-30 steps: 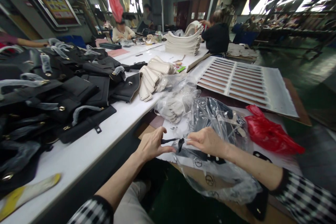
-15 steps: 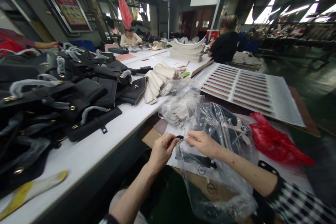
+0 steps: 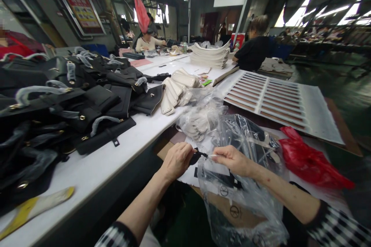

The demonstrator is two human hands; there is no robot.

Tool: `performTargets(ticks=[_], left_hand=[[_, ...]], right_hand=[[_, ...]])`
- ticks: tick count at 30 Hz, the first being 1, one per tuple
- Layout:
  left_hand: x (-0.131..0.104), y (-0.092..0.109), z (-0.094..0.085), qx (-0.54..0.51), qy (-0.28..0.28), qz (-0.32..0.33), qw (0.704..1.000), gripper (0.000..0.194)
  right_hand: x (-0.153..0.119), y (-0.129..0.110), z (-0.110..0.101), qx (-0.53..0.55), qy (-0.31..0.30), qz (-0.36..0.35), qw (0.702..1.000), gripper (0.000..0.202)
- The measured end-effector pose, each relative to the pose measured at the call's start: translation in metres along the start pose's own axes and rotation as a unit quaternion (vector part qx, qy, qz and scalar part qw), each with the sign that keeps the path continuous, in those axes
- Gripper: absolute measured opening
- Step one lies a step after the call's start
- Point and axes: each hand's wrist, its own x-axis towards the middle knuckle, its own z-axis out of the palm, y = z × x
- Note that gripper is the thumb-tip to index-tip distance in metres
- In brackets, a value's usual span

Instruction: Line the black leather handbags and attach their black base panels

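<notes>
My left hand (image 3: 179, 161) is closed on a small black strip (image 3: 199, 156) that sticks out to the right of its fingers. My right hand (image 3: 232, 159) pinches something thin and whitish (image 3: 211, 156) at the strip's right end; its kind is too small to tell. Just below both hands hangs a large clear plastic bag (image 3: 246, 204) with round printed marks. Black pieces show through the plastic further back. Behind my hands lies a clear bag of pale pieces (image 3: 199, 121).
Black handbags (image 3: 101, 96) with wrapped handles crowd the white table (image 3: 145, 135) at left. Cream leather pieces (image 3: 174, 90) lie mid-table. On the right are a slotted white panel (image 3: 266, 98) and a red plastic bag (image 3: 310, 158). Co-workers sit beyond, one in black (image 3: 252, 52).
My hands have moved slightly apart, and more of the black strip shows between them. The left hand has turned more palm-down. The view has shifted a little.
</notes>
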Motion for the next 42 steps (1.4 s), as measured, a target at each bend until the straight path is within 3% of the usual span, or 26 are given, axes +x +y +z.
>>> performTargets(ticks=[4,8,11,13,15,17,19,21,22,23,25,26,28,31,33,35,37,39,40,42], left_hand=[[-0.008,0.0,0.004,-0.056,-0.014,-0.041,0.997,0.028],[-0.01,0.006,-0.002,-0.115,0.033,-0.076,0.99,0.017],[0.001,0.018,-0.01,-0.106,0.011,-0.006,0.994,0.044],[0.011,0.024,-0.011,-0.09,-0.047,0.058,0.993,0.029],[0.021,0.026,-0.006,-0.059,-0.085,0.078,0.992,0.015],[0.032,0.024,0.0,-0.013,-0.096,0.053,0.994,0.026],[0.046,0.022,0.005,0.026,-0.092,-0.02,0.995,0.03],[0.063,0.025,0.006,0.045,-0.085,-0.118,0.988,0.033],[0.071,0.027,0.006,0.052,-0.081,-0.156,0.983,0.034],[0.079,0.03,0.004,0.06,-0.076,-0.18,0.979,0.035],[0.091,0.035,-0.001,0.087,-0.062,-0.19,0.976,0.034],[0.096,0.036,-0.004,0.105,-0.052,-0.189,0.975,0.032],[0.1,0.032,-0.009,0.143,-0.03,-0.191,0.971,0.028],[0.097,0.022,-0.009,0.132,-0.042,-0.155,0.978,0.022],[0.091,0.02,-0.002,0.089,-0.075,-0.112,0.987,0.021],[0.082,0.025,0.01,0.069,-0.071,-0.075,0.992,0.024],[0.07,0.038,0.023,0.081,-0.026,-0.026,0.996,0.041],[0.057,0.053,0.035,0.079,-0.009,0.073,0.994,0.056],[0.051,0.061,0.041,0.062,-0.027,0.133,0.989,0.054],[0.041,0.071,0.051,0.021,-0.107,0.202,0.973,0.039]], right_hand=[[-0.002,0.007,-0.004,0.031,-0.013,0.012,0.999,0.032],[-0.003,0.007,0.001,-0.021,0.023,0.004,1.0,0.03],[-0.001,0.003,0.008,-0.091,0.033,-0.036,0.995,0.03],[0.003,-0.002,0.009,-0.146,0.031,-0.07,0.986,0.026],[0.007,-0.01,0.007,-0.225,0.07,-0.088,0.968,0.021],[0.005,-0.021,0.006,-0.338,0.146,-0.109,0.923,0.015],[-0.004,-0.035,0.015,-0.437,0.184,-0.18,0.862,0.016],[-0.016,-0.043,0.036,-0.48,0.131,-0.25,0.831,0.018],[-0.021,-0.044,0.047,-0.481,0.087,-0.247,0.836,0.016],[-0.026,-0.04,0.057,-0.478,0.049,-0.209,0.852,0.01],[-0.03,-0.022,0.061,-0.472,0.025,-0.056,0.879,0.009],[-0.031,-0.009,0.052,-0.474,0.041,0.018,0.879,0.013],[-0.033,0.019,0.014,-0.489,0.099,0.111,0.86,0.021],[-0.04,0.051,-0.062,-0.51,0.18,0.21,0.815,0.033],[-0.044,0.062,-0.09,-0.515,0.185,0.228,0.806,0.032],[-0.044,0.067,-0.086,-0.513,0.16,0.215,0.816,0.028],[-0.042,0.071,-0.058,-0.5,0.109,0.184,0.839,0.021],[-0.039,0.078,-0.03,-0.484,0.06,0.156,0.859,0.015],[-0.038,0.082,-0.024,-0.479,0.05,0.152,0.863,0.014],[-0.035,0.092,-0.03,-0.481,0.069,0.169,0.857,0.019]])
